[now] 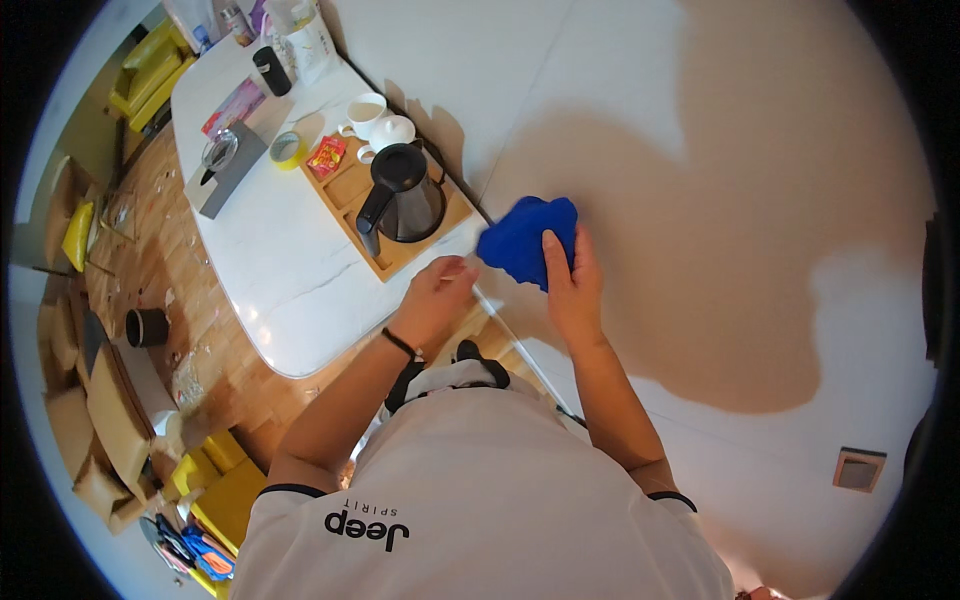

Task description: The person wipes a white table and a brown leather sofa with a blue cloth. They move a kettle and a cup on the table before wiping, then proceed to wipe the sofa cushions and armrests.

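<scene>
My right hand (pixel 575 290) grips a folded blue cloth (pixel 525 240), thumb laid over its front and fingers behind it. The cloth is in front of the pale wall, near the table's edge; whether it touches the wall I cannot tell. To the left, my left hand (pixel 436 297) has its fingers curled together, their tips close to the cloth's left edge. Anything inside those fingers is hidden. Just beyond the left hand, a black and steel kettle (pixel 413 207) stands on a wooden tray (pixel 383 270).
On the white table (pixel 270 300) are white cups (pixel 366 112), a red packet (pixel 327 156), yellow tape (pixel 287 150), a grey box (pixel 228 180) with a glass item on it, and a black bottle (pixel 271 72). A wall switch (pixel 859 470) is at right; chairs and a bin (pixel 147 327) lie left.
</scene>
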Available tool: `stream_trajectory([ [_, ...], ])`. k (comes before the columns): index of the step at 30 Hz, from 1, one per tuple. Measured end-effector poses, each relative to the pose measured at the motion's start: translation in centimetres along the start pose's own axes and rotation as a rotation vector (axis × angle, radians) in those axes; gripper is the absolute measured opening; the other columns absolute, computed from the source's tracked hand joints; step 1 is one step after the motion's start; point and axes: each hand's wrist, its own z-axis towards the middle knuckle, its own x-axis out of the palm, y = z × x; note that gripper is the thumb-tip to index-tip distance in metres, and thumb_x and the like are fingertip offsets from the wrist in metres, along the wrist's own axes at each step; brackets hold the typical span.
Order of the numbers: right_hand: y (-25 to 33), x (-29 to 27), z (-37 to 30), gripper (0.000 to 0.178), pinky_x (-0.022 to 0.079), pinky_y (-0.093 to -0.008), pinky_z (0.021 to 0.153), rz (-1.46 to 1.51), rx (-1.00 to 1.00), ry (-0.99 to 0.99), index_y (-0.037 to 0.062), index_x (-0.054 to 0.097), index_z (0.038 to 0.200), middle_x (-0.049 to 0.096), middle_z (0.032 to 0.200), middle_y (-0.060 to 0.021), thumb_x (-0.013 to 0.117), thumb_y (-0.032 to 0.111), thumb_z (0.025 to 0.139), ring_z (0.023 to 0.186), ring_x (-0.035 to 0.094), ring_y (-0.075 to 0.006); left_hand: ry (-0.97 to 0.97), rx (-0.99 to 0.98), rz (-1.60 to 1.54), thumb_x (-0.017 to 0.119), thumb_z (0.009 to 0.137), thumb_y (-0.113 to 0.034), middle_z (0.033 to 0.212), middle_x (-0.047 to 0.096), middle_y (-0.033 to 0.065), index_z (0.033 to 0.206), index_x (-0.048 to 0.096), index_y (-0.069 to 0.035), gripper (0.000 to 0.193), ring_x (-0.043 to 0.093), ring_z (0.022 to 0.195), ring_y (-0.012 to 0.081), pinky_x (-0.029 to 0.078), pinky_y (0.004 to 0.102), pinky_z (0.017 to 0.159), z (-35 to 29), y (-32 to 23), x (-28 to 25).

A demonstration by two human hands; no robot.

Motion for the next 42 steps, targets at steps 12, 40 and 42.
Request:
stream_trajectory([
  [12,0.6,-1.2,0.9,0.055,0.053,-0.0374,0.089,-0.2,-0.055,-0.005,0.0026,0.054,0.136,0.063,0.123,-0.0188,0.076,0.029,0.093,0.103,0.065,-0.028,0.172,0.673,0.346,0.056,0.078,0.013,0.138,0.059,0.0234,0.147,0.049,-0.008,0.072,0.058,0.128,0.0406,0.046,0.0415,0.108,1.0,-8.0,0.0],
  [40,4.8,-1.1,11.3,0.03,0.043,-0.0352,0.08,-1.342,-1.165,-0.193,0.0046,0.072,0.111,0.065,0.119,-0.0015,0.07,0.013,0.082,0.109,0.057,-0.0192,-0.58,1.385,0.337,0.067,0.078,0.012,0.129,0.057,0.0199,0.13,0.066,0.0,0.053,0.058,0.116,0.0392,0.049,0.0446,0.097,14.9,-12.3,6.2],
  [42,2.6,-0.9,10.7,0.032,0.043,-0.0354,0.081,-1.402,-1.17,-0.117,0.0034,0.072,0.112,0.064,0.119,-0.0036,0.069,0.013,0.081,0.11,0.056,-0.0196,-0.473,1.271,0.334,0.068,0.078,0.014,0.127,0.058,0.0198,0.13,0.065,0.0,0.054,0.058,0.115,0.0388,0.049,0.0432,0.096,13.5,-10.1,6.2],
])
